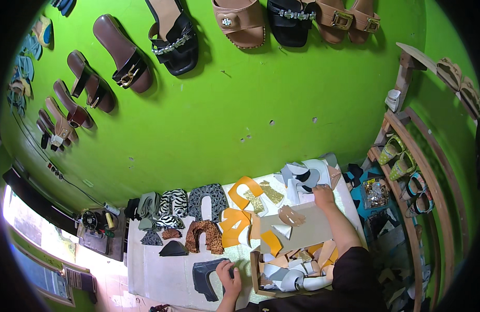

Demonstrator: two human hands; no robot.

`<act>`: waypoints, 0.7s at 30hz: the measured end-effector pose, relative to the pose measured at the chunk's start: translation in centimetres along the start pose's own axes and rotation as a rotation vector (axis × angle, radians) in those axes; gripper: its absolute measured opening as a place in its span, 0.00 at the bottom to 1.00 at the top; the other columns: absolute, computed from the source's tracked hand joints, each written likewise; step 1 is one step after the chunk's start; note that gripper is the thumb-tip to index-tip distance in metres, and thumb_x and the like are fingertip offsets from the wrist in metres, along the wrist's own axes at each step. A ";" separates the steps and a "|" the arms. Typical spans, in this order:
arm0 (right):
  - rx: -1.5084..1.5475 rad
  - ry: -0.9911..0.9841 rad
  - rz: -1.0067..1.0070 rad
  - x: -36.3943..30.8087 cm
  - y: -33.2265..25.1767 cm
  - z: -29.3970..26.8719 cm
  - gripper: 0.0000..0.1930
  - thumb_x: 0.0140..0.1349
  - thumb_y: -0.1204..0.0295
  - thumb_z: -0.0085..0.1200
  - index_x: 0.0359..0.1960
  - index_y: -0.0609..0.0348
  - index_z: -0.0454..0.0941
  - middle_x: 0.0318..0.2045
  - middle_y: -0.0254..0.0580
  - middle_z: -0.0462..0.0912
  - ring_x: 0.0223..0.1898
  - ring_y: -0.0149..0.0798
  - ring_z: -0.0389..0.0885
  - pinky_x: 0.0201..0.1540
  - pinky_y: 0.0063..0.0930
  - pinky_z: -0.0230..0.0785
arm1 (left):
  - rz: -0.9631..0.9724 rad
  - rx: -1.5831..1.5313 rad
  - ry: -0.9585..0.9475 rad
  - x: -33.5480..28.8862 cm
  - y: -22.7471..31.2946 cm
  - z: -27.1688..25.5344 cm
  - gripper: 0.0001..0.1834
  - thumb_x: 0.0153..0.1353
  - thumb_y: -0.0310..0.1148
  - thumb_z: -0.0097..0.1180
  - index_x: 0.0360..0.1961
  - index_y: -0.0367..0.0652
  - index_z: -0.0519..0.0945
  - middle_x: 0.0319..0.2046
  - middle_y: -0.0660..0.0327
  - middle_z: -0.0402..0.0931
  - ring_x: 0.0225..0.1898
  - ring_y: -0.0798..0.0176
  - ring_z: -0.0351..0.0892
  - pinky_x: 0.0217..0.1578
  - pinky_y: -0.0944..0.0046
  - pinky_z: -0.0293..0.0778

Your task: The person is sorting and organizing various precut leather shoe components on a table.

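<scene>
My left hand [228,276] rests on a dark grey cut shoe-upper piece [206,278] lying flat near the front of the white table [156,273]. My right hand [323,196] reaches to the far right, fingers on a pile of white and black cut pieces [302,177]. Between my hands lie a grey cardboard sheet [310,229] and orange pieces [234,223]. A cardboard box [289,273] of mixed offcuts sits in front of me.
Zebra-print [172,204], leopard-print [204,235] and gold glitter [263,197] cut pieces lie spread on the table. Sandals [173,36] hang on the green wall. A wooden rack [406,171] with shoes stands at the right. A sewing machine [91,223] sits at the left.
</scene>
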State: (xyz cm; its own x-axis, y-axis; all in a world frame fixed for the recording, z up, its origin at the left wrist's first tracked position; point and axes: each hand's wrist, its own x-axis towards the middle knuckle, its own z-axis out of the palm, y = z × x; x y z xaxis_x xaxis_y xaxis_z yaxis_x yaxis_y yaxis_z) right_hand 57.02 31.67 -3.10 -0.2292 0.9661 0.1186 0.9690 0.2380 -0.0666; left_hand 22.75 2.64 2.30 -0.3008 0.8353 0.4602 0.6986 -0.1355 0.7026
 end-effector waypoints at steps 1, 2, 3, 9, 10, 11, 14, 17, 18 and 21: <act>0.055 0.063 -0.012 -0.3 0.1 -0.4 0.11 0.48 0.78 0.49 0.34 0.57 0.77 0.36 0.45 0.79 0.42 0.45 0.77 0.48 0.40 0.64 | 0.001 -0.001 0.013 -0.1 -0.1 0.0 0.11 0.50 0.22 0.51 0.38 0.37 0.73 0.41 0.50 0.67 0.48 0.49 0.65 0.51 0.55 0.61; 0.051 0.066 -0.011 -0.4 0.2 -0.8 0.11 0.48 0.78 0.49 0.34 0.57 0.77 0.36 0.45 0.79 0.42 0.45 0.77 0.48 0.40 0.64 | 0.003 -0.006 0.015 -0.1 -0.1 0.0 0.11 0.50 0.22 0.51 0.38 0.37 0.73 0.41 0.50 0.67 0.48 0.49 0.65 0.51 0.55 0.61; 0.144 0.101 0.046 -0.5 -0.4 -2.4 0.11 0.48 0.79 0.48 0.34 0.58 0.76 0.36 0.46 0.78 0.42 0.47 0.76 0.47 0.41 0.64 | -0.005 -0.027 0.022 0.0 0.0 -0.1 0.11 0.51 0.23 0.51 0.38 0.37 0.73 0.41 0.50 0.67 0.47 0.50 0.65 0.51 0.55 0.60; 0.658 0.290 0.196 -1.1 -0.1 -7.6 0.12 0.52 0.81 0.41 0.40 0.62 0.70 0.36 0.53 0.75 0.41 0.55 0.74 0.44 0.44 0.64 | 0.002 -0.078 0.026 0.6 0.3 -0.6 0.10 0.52 0.22 0.50 0.37 0.36 0.73 0.40 0.50 0.67 0.46 0.51 0.66 0.51 0.57 0.60; 0.649 0.290 0.202 -1.3 -0.2 -8.7 0.12 0.52 0.81 0.41 0.40 0.62 0.70 0.36 0.53 0.75 0.41 0.55 0.74 0.44 0.44 0.64 | 0.014 -0.072 0.033 0.8 0.3 -0.6 0.10 0.51 0.22 0.50 0.37 0.36 0.73 0.40 0.50 0.67 0.46 0.52 0.66 0.51 0.57 0.60; 0.711 0.318 0.160 -1.6 -0.3 -9.7 0.13 0.53 0.81 0.41 0.42 0.63 0.70 0.37 0.54 0.75 0.41 0.55 0.74 0.44 0.43 0.64 | 0.017 -0.088 0.043 0.9 0.4 -0.5 0.10 0.51 0.22 0.50 0.37 0.37 0.72 0.40 0.51 0.66 0.46 0.52 0.66 0.51 0.57 0.60; 0.796 0.282 0.143 -2.7 -0.2 -13.2 0.14 0.57 0.80 0.41 0.46 0.64 0.69 0.35 0.51 0.75 0.37 0.48 0.76 0.43 0.36 0.66 | 0.042 -0.128 0.069 1.5 1.1 -0.1 0.10 0.49 0.21 0.51 0.35 0.38 0.74 0.39 0.51 0.68 0.45 0.52 0.66 0.49 0.57 0.61; 1.113 0.171 0.063 -4.4 -0.7 -16.4 0.12 0.61 0.77 0.42 0.46 0.65 0.69 0.31 0.38 0.72 0.36 0.30 0.70 0.43 0.23 0.63 | 0.111 -0.188 0.059 2.6 2.6 0.4 0.10 0.48 0.21 0.52 0.35 0.39 0.74 0.38 0.51 0.69 0.43 0.51 0.68 0.47 0.57 0.62; 1.105 0.172 0.062 -5.0 -1.2 -17.6 0.12 0.61 0.77 0.42 0.46 0.65 0.69 0.31 0.38 0.72 0.36 0.30 0.70 0.43 0.23 0.63 | 0.147 -0.203 0.039 3.0 3.2 0.4 0.10 0.48 0.21 0.52 0.35 0.39 0.74 0.37 0.52 0.69 0.42 0.51 0.68 0.47 0.57 0.63; 1.250 0.155 0.058 -7.6 -4.4 -22.0 0.13 0.61 0.77 0.44 0.47 0.67 0.69 0.33 0.32 0.70 0.38 0.26 0.68 0.43 0.21 0.63 | 0.247 -0.242 0.003 4.3 5.1 0.8 0.11 0.47 0.22 0.54 0.35 0.40 0.74 0.37 0.52 0.70 0.42 0.51 0.69 0.46 0.57 0.63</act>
State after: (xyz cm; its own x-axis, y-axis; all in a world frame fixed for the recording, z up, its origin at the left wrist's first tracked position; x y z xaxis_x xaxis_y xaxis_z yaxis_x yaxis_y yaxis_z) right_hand 56.55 21.13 18.05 -0.0945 0.9766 0.1931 0.2088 0.2091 -0.9553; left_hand 25.51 5.96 7.48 -0.1444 0.7599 0.6338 0.5762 -0.4562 0.6782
